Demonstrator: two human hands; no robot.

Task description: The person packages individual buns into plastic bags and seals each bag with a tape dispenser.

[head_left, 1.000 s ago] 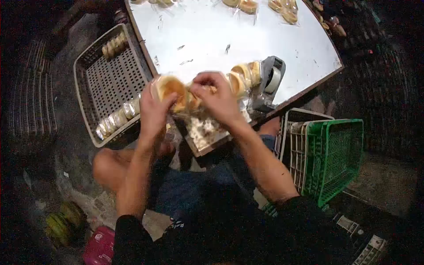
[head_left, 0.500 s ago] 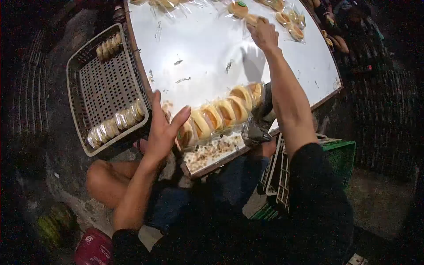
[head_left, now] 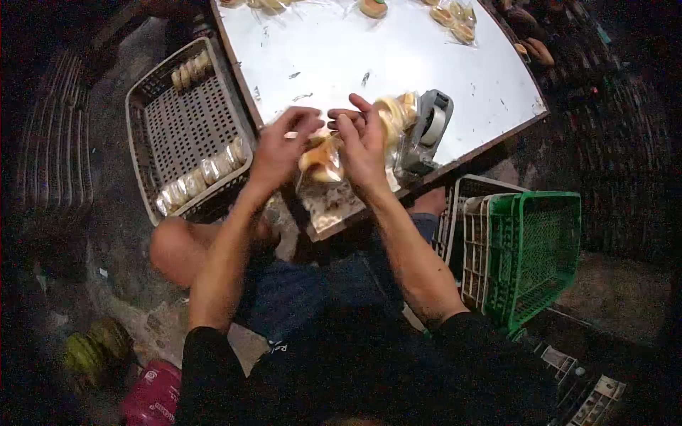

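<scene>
My left hand [head_left: 280, 150] hovers over the left end of a row of plastic-wrapped round buns, its bent fingers pointing right and slightly blurred. Facing it, my right hand [head_left: 364, 149] has its fingers spread above the same row. Nothing can be made out in the fingers of either hand. Below and between them lies a wrapped bun [head_left: 323, 165] with a browned top. More wrapped buns [head_left: 398, 113] show beyond my right hand, the middle of the row being hidden by it. A grey tape dispenser [head_left: 426, 135] with a tape roll stands at the row's right end.
On the left, a grey plastic crate [head_left: 188, 131] holds two rows of wrapped buns. More buns [head_left: 455, 25] lie along the far side of the white table [head_left: 327, 50]. A green crate [head_left: 543, 248] stands at lower right, beside pale crates. Another person's hand [head_left: 540, 53] shows at upper right.
My right hand has come back from a bun at the far side to the near row. My left hand has moved from the row's left end to above it. The view has shifted.
</scene>
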